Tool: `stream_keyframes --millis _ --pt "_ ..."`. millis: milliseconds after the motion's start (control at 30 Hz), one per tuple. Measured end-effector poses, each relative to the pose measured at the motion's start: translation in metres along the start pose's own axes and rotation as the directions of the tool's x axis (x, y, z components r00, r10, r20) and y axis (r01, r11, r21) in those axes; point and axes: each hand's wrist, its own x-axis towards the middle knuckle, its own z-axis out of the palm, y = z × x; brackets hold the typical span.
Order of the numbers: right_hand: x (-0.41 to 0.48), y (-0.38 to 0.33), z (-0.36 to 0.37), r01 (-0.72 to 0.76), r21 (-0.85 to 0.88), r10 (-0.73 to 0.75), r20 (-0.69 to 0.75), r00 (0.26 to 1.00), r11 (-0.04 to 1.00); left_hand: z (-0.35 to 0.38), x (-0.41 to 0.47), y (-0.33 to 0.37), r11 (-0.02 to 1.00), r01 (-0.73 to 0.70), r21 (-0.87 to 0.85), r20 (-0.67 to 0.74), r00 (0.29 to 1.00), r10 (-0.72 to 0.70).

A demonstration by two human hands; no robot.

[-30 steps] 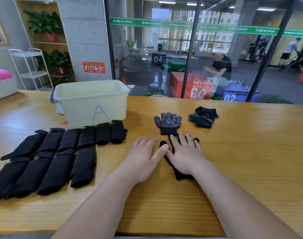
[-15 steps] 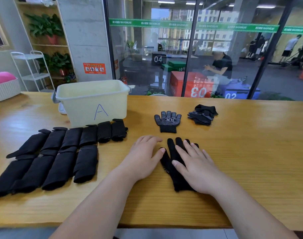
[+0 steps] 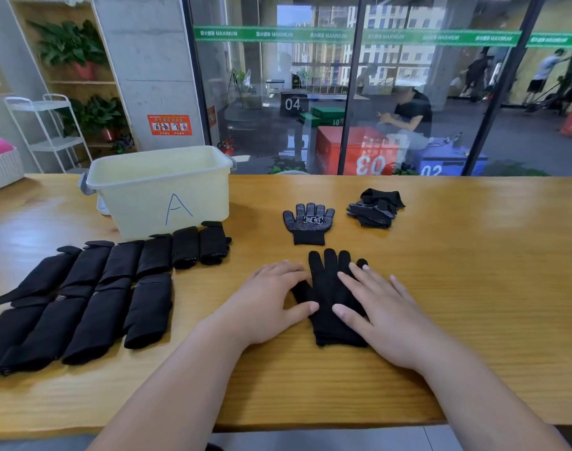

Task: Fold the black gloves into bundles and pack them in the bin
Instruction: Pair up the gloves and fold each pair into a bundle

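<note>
Step in hand: flattening a black glove point(image 3: 327, 281) ahead of the fold.

Position: it lies on the table point(image 3: 473, 288), right of the bin point(image 3: 134, 206) and nearer the person. Glove fingers point away, cuff toward the person. It may be two gloves stacked; the cuff edge looks thick, but that can't be told.

Hands: both released, nothing gripped.
- Right hand point(image 3: 385, 314) lies flat on the glove's right half, fingers straight and spread.
- Left hand point(image 3: 268, 304) rests at the glove's left edge, thumb tip on the fabric.

Doing it well, as a judgement:
- Smooth from cuff to fingertips first; knit fabric probably creeps and holds wrinkles.
- Tuck the glove's thumb over its palm so the sides run straight.
- One hand pins at the fold line while the other brings the fabric over; lifting both likely lets it spring open.
- Match the length of the folded bundles point(image 3: 92, 297) lined up in front of the bin and to its left.

Queue: a dotted glove point(image 3: 309, 222) lies palm up right of the bin, with a glove heap point(image 3: 375, 208) further right.

The bin's inside is mostly hidden. With the bundles outside it, packing looks not yet begun.
</note>
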Motion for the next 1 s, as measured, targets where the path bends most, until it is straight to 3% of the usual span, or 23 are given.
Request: stream_keyframes --millis 200,333,500,667,833,1000 --pt "-0.004 0.003 0.002 0.034 0.076 -0.023 -0.134 0.991 0.997 -0.006 -0.006 0.005 0.985 -0.121 -0.122 -0.137 0.985 0.104" --pt "-0.007 0.007 0.0 0.045 0.133 -0.023 -0.161 0.987 0.99 -0.005 -0.006 0.006 0.978 -0.138 -0.155 -0.031 0.99 0.134" --pt "0.001 0.009 0.007 0.056 0.122 -0.034 -0.176 0.984 0.991 -0.004 -0.004 0.003 0.985 -0.125 -0.117 -0.063 0.991 0.118" --pt "-0.008 0.011 -0.002 0.197 0.324 -0.083 -0.334 0.939 0.926 -0.007 -0.005 0.005 0.977 -0.143 -0.16 -0.163 0.98 0.117" --pt "-0.007 0.011 0.0 0.23 0.307 -0.142 -0.285 0.948 0.923 -0.009 -0.008 0.008 0.963 -0.136 -0.233 -0.042 0.991 0.13" --pt "-0.009 0.011 -0.001 0.293 0.332 -0.16 -0.373 0.914 0.897 -0.01 -0.007 0.008 0.961 -0.143 -0.238 -0.07 0.989 0.13"
